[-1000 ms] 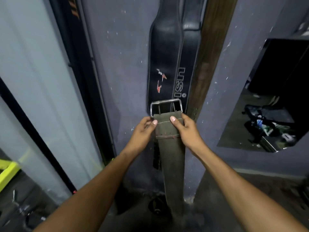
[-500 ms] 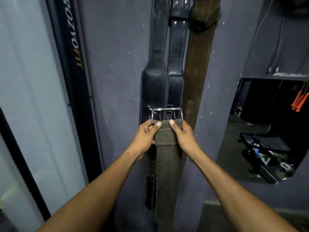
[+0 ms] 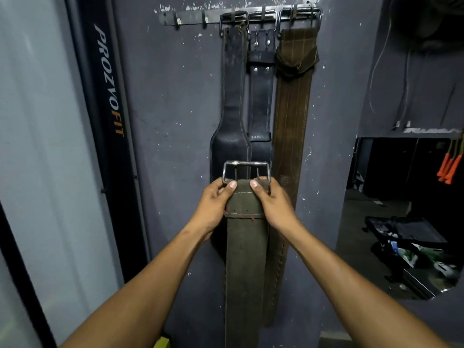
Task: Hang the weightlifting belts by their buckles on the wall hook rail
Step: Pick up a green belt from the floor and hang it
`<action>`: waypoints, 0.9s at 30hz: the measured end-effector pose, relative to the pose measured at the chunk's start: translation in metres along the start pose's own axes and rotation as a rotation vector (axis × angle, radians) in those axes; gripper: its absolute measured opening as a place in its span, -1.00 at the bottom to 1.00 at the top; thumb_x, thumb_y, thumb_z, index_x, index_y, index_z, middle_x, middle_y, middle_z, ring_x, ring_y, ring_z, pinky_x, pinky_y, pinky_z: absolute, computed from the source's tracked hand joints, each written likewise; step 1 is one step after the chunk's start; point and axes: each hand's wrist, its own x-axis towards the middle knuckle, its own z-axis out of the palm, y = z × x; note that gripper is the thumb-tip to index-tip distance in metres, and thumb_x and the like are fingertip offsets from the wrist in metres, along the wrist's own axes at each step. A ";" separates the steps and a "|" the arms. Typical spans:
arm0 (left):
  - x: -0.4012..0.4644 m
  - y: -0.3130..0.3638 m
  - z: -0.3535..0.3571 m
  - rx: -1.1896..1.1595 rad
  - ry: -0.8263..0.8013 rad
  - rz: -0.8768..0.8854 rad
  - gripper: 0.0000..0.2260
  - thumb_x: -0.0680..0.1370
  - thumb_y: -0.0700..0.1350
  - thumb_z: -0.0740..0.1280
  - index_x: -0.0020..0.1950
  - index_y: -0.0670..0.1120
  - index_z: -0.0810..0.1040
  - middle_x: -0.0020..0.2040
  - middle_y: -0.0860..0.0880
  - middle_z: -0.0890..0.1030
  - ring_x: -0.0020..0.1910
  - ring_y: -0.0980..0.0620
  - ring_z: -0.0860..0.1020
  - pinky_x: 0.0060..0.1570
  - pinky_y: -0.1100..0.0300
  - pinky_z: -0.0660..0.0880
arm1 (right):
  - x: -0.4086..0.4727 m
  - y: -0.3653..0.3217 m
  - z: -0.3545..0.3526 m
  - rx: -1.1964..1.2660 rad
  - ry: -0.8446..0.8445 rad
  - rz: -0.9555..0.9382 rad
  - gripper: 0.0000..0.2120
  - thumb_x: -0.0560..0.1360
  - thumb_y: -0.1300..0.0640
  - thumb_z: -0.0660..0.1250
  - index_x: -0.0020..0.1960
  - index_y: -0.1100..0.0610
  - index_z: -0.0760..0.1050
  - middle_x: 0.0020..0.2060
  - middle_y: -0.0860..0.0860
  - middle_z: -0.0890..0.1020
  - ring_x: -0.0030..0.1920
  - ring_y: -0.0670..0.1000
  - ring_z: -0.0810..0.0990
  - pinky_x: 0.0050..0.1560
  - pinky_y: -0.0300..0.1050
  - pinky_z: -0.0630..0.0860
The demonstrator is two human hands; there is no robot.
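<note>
- Left hand (image 3: pixel 213 205) and right hand (image 3: pixel 272 204) pinch the olive suede belt (image 3: pixel 244 247) just under its rectangular steel buckle (image 3: pixel 246 169).
- Belt held well below the metal hook rail (image 3: pixel 195 17), overlapping the smooth black leather belt (image 3: pixel 232 96).

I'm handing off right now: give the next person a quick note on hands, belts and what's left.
Left hand and right hand both grip the olive belt just under its steel buckle, held upright well below the hook rail.
Done: two black belts and a brown belt hang on the rail's right part.
Left: lift the buckle onto a free hook at the left, then let go.
</note>
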 end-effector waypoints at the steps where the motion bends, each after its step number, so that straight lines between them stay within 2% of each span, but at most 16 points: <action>1: 0.003 0.004 0.000 0.037 0.017 0.023 -0.82 0.67 -0.04 0.32 0.11 -0.13 0.62 -0.02 -0.09 0.76 0.00 0.00 0.73 -0.05 0.20 0.65 | 0.001 -0.005 0.004 0.000 0.083 0.027 -0.69 0.60 -0.18 0.37 0.21 0.01 0.51 0.02 -0.10 0.69 0.06 -0.11 0.68 0.04 -0.12 0.56; 3: 0.009 0.011 0.000 0.115 0.100 0.097 -0.84 0.64 -0.03 0.37 0.01 -0.10 0.65 -0.11 -0.09 0.77 -0.09 -0.01 0.74 -0.10 0.14 0.65 | -0.003 -0.015 0.014 -0.059 0.289 0.057 -0.52 0.55 -0.22 0.42 0.33 0.01 0.43 0.18 -0.01 0.60 0.17 0.00 0.62 0.14 -0.04 0.56; 5: 0.014 0.018 0.001 0.185 0.199 0.155 -0.83 0.60 0.00 0.41 -0.07 -0.08 0.68 -0.20 -0.08 0.76 -0.17 -0.02 0.74 -0.18 0.08 0.64 | -0.011 -0.022 0.026 -0.282 0.429 -0.006 -0.43 0.52 -0.25 0.43 0.41 -0.04 0.38 0.30 0.03 0.47 0.27 0.07 0.51 0.24 0.04 0.51; 7: 0.017 0.026 0.002 0.216 0.276 0.166 -0.78 0.56 0.02 0.44 -0.15 -0.12 0.67 -0.26 -0.12 0.74 -0.22 -0.07 0.72 -0.21 -0.05 0.65 | -0.021 -0.024 0.042 -0.497 0.400 -0.121 -0.35 0.50 -0.30 0.39 0.50 -0.09 0.35 0.34 0.02 0.42 0.34 0.08 0.44 0.33 0.08 0.47; 9: 0.021 0.035 -0.001 0.264 0.268 0.173 -0.75 0.50 0.06 0.49 -0.18 -0.12 0.65 -0.29 -0.14 0.72 -0.24 -0.04 0.70 -0.13 -0.14 0.67 | -0.027 -0.020 0.056 -0.441 0.229 -0.181 -0.26 0.51 -0.20 0.41 0.62 -0.06 0.26 0.36 -0.04 0.41 0.34 -0.05 0.42 0.33 -0.18 0.43; 11: 0.017 0.041 -0.003 0.335 0.091 0.170 -0.81 0.50 0.08 0.48 -0.06 -0.03 0.71 -0.18 -0.03 0.77 -0.10 0.04 0.74 0.05 -0.09 0.67 | -0.023 -0.019 0.059 -0.275 0.140 -0.169 -0.38 0.54 0.03 0.42 0.57 -0.01 0.35 0.26 -0.09 0.53 0.27 -0.12 0.54 0.13 -0.53 0.38; 12: 0.013 0.042 -0.004 0.424 0.003 0.170 -0.78 0.52 0.09 0.46 0.07 0.00 0.73 -0.06 0.02 0.78 0.01 0.10 0.73 0.17 -0.04 0.64 | -0.021 -0.017 0.057 -0.217 0.165 -0.157 -0.52 0.56 0.12 0.39 0.48 0.01 0.46 0.15 -0.11 0.61 0.22 -0.07 0.63 0.01 -0.58 0.39; 13: 0.009 0.040 -0.007 0.517 -0.058 0.172 -0.72 0.54 0.10 0.43 0.18 0.02 0.71 0.06 0.06 0.77 0.11 0.15 0.70 0.26 0.02 0.60 | -0.019 -0.016 0.055 -0.176 0.210 -0.141 -0.63 0.59 0.16 0.35 0.39 0.03 0.54 0.07 -0.12 0.66 0.18 -0.03 0.68 -0.04 -0.54 0.43; 14: 0.006 0.039 -0.011 0.568 -0.090 0.174 -0.69 0.55 0.10 0.41 0.24 0.03 0.69 0.14 0.08 0.74 0.19 0.18 0.66 0.32 0.07 0.55 | -0.020 -0.015 0.054 -0.123 0.240 -0.135 -0.70 0.62 0.18 0.33 0.33 0.04 0.58 0.04 -0.13 0.69 0.16 -0.02 0.70 0.00 -0.45 0.49; 16: 0.002 0.040 -0.019 0.475 -0.110 0.191 -0.77 0.58 0.01 0.41 0.19 0.00 0.71 0.18 0.07 0.73 0.22 0.17 0.64 0.34 0.13 0.52 | -0.021 -0.017 0.053 0.067 0.241 -0.133 -0.74 0.65 0.16 0.35 0.32 0.06 0.62 0.10 -0.10 0.74 0.19 -0.09 0.69 0.16 -0.23 0.56; 18: 0.003 0.043 -0.027 0.226 -0.024 0.202 -0.88 0.58 -0.13 0.44 0.10 -0.07 0.70 0.10 -0.04 0.74 0.11 0.09 0.68 0.21 0.14 0.56 | -0.020 -0.023 0.055 0.238 0.214 -0.119 -0.74 0.66 0.15 0.36 0.33 0.09 0.60 0.14 -0.07 0.75 0.20 -0.11 0.70 0.16 -0.23 0.59; 19: 0.005 0.044 -0.030 0.161 0.068 0.215 -0.87 0.55 -0.14 0.47 0.09 -0.06 0.65 0.07 -0.07 0.72 0.04 0.09 0.67 0.14 0.16 0.57 | -0.018 -0.028 0.056 0.288 0.195 -0.113 -0.74 0.66 0.15 0.35 0.33 0.11 0.58 0.15 -0.06 0.75 0.19 -0.10 0.71 0.13 -0.26 0.60; 21: 0.010 0.043 -0.037 0.167 0.204 0.202 -0.67 0.49 -0.05 0.54 0.19 0.02 0.53 0.12 -0.03 0.64 0.03 0.11 0.61 0.11 0.20 0.57 | -0.012 -0.039 0.055 0.351 0.159 -0.093 -0.76 0.68 0.16 0.32 0.32 0.12 0.58 0.15 0.01 0.75 0.18 -0.05 0.72 0.13 -0.22 0.62; 24: 0.010 0.039 -0.039 0.064 0.087 0.058 -0.44 0.41 0.11 0.57 0.31 0.00 0.46 0.23 -0.07 0.62 0.18 0.04 0.64 0.17 0.16 0.59 | -0.006 -0.052 0.049 0.429 0.157 -0.047 -0.80 0.67 0.16 0.31 0.25 0.17 0.59 0.08 0.09 0.76 0.07 0.01 0.75 0.07 -0.12 0.65; 26: 0.007 0.036 -0.037 -0.069 0.035 -0.013 -0.42 0.37 0.14 0.57 0.29 -0.06 0.50 0.18 -0.09 0.70 0.16 0.00 0.69 0.05 0.19 0.63 | -0.006 -0.056 0.047 0.422 0.150 -0.019 -0.75 0.66 0.06 0.35 0.24 0.19 0.59 0.05 0.11 0.77 0.06 0.05 0.77 0.04 -0.08 0.67; 27: 0.004 0.036 -0.036 -0.119 0.011 -0.027 -0.48 0.42 0.10 0.57 0.28 -0.09 0.55 0.14 -0.10 0.73 0.14 -0.02 0.71 -0.03 0.20 0.64 | -0.006 -0.056 0.046 0.400 0.143 -0.009 -0.72 0.64 0.02 0.38 0.23 0.19 0.59 0.05 0.12 0.77 0.06 0.07 0.77 0.06 -0.04 0.68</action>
